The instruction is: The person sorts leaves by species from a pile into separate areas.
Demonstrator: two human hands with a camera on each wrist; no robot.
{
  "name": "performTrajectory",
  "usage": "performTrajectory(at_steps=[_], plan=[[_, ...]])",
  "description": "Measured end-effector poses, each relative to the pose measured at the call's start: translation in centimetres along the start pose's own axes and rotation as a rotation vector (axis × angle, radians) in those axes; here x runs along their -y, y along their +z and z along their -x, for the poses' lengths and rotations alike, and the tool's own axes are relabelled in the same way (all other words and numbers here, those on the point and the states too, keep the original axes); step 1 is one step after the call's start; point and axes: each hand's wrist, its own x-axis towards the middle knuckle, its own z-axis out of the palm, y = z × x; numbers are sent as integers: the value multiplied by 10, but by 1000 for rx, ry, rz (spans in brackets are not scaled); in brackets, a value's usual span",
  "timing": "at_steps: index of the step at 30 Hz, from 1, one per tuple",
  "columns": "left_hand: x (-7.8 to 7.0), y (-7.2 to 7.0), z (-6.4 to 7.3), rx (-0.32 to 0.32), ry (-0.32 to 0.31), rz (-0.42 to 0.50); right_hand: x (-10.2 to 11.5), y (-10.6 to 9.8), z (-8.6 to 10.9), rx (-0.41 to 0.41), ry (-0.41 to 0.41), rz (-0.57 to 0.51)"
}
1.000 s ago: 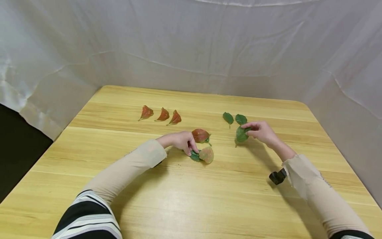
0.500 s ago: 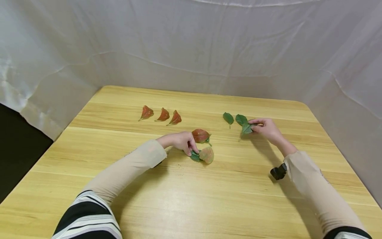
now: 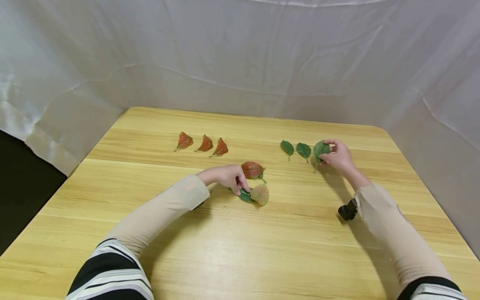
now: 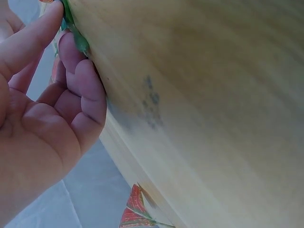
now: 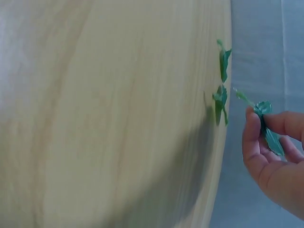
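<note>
Tabletop [image 3: 240, 250] — right hand [image 3: 339, 157], leaf [image 3: 319, 151] in pinch

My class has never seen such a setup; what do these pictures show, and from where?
There is no machine here, just a person's bare left hand and right hand. The wide pictures look down from the head; the close ones from each wrist. On the wooden table, three red leaves lie in a row at left, with two green leaves at right. The right hand pinches another green leaf beside those. The left hand pinches a nearer green leaf next to a paler leaf.
</note>
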Motion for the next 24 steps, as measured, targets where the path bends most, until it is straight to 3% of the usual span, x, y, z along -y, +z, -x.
performTrajectory(at_steps=[10,18,24], plan=[[-1,0,1,-7,-4,-2,-9,-6,-16,-111,53,9],[-3,-1,1,0,-23,21,-10,-6,-22,-106,104,116],[-3,0,1,-2,-28,25,-13,-7,-24,-86,129,113]])
